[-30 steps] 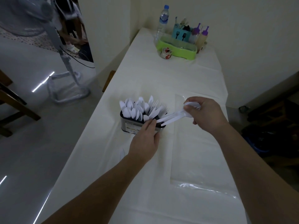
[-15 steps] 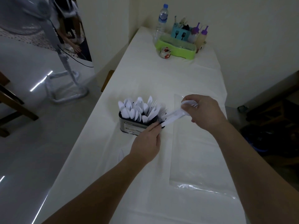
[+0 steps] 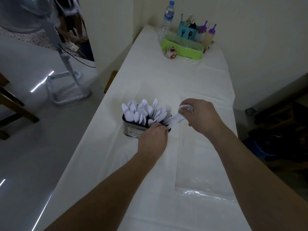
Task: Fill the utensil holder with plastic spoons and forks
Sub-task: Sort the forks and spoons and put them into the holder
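Many white spoons stand bowl-up in the left part of the holder, a dark tin with a pale label, and forks lean tines-up in its right part. The holder sits on the white-covered worktop, near its left edge and about midway along it. The left hand rests against the holder's near right corner, fingers curled at the rim beside the fork handles; whether it pinches anything I cannot tell. The right hand hovers just right of the holder, closed around a bundle of forks whose handles slant down to the holder's right rim while the tines poke out above the fingers. A clear plastic bag lies flat on the worktop under and behind the right forearm. At the far end stand a green tray, a water bottle, a blue caddy, two purple-capped squeeze bottles and a small can. On the floor to the left stands a fan.
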### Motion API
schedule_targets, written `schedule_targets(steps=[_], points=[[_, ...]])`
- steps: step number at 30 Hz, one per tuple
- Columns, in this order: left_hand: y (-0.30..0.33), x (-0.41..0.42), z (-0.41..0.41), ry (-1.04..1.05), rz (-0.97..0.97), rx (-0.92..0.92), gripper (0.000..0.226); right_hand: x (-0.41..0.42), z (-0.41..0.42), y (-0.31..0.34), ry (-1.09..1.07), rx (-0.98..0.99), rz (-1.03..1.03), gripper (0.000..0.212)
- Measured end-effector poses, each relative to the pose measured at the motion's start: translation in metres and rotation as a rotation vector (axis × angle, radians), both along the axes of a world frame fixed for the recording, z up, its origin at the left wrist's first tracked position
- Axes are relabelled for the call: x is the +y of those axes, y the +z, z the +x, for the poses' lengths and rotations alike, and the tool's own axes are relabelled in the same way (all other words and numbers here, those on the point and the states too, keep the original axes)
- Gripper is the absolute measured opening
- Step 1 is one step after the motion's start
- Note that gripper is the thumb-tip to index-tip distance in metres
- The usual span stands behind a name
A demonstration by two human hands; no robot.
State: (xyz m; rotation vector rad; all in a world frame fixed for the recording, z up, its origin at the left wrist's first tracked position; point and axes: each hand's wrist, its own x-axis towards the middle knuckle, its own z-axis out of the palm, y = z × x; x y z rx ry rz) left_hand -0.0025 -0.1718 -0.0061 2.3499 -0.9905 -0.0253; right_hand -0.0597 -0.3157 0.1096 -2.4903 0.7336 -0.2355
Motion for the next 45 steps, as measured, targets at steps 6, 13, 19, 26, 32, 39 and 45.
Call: schedule_targets(steps=[6, 13, 19, 26, 32, 39, 45], points=[[-0.013, 0.008, -0.005, -0.065, -0.095, -0.02, 0.026, 0.006, 0.011, -0.024, 0.098, 0.086, -0.118, 0.016], [-0.012, 0.027, -0.008, -0.169, -0.205, -0.093, 0.053, 0.027, 0.013, -0.05, 0.059, 0.154, -0.126, 0.029], [-0.016, 0.059, -0.005, -0.196, -0.231, -0.132, 0.038, 0.043, 0.01, -0.064, -0.04, 0.115, -0.089, 0.045], [-0.016, 0.108, 0.01, -0.088, -0.221, -0.099, 0.032, 0.053, 0.0, -0.066, -0.1, 0.119, -0.206, 0.078], [-0.023, 0.144, 0.022, 0.127, 0.007, 0.077, 0.028, 0.08, -0.021, -0.06, -0.187, -0.051, -0.291, 0.064], [-0.05, 0.186, 0.02, 0.124, 0.28, 0.056, 0.029, 0.165, -0.036, -0.099, -0.046, -0.124, -0.208, 0.022], [-0.064, 0.201, 0.01, 0.079, 0.39, 0.063, 0.028, 0.214, -0.028, -0.152, -0.061, 0.273, 0.086, 0.023]])
